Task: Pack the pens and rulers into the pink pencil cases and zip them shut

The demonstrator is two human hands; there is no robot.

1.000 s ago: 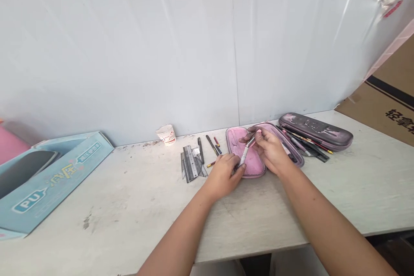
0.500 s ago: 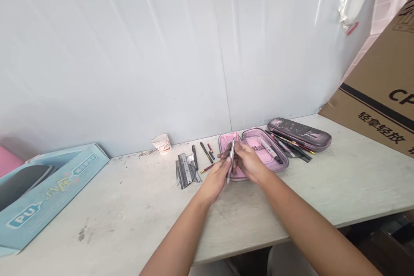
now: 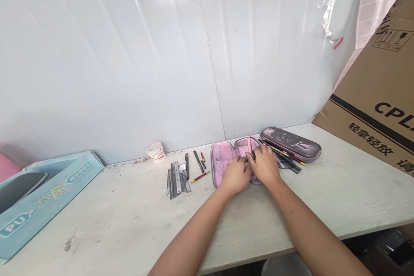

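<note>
White ribbed wall panels [image 3: 129, 60] stand behind a pale, scuffed table top [image 3: 355, 194], and two bare hands work low on it, close together. The left hand [image 3: 236, 175] and the right hand [image 3: 264, 166] curl downward over the middle of an open pink pencil case [image 3: 223, 161], which lies flat with both halves spread and its inside facing up, probably so that its pockets are easy to reach. The fingers [image 3: 255, 157] are bent and narrowly set, their tips meeting near the centre of the case; the backs of the hands hide whether they pinch anything there, so that cannot be told. Just past the right fingertips lie a closed dark mauve pencil case [image 3: 291, 144] and a loose bunch of pens [image 3: 284, 155]. Left of the left fingers, black pens [image 3: 198, 161], a red pencil [image 3: 199, 177] and steel rulers [image 3: 175, 180] lie apart from the hands, perhaps spread out for sorting. Farther left of the fingers are a paper cup [image 3: 155, 151] and a pale blue box [image 3: 42, 200]; a cardboard carton [image 3: 375, 112] stands well to their right.
</note>
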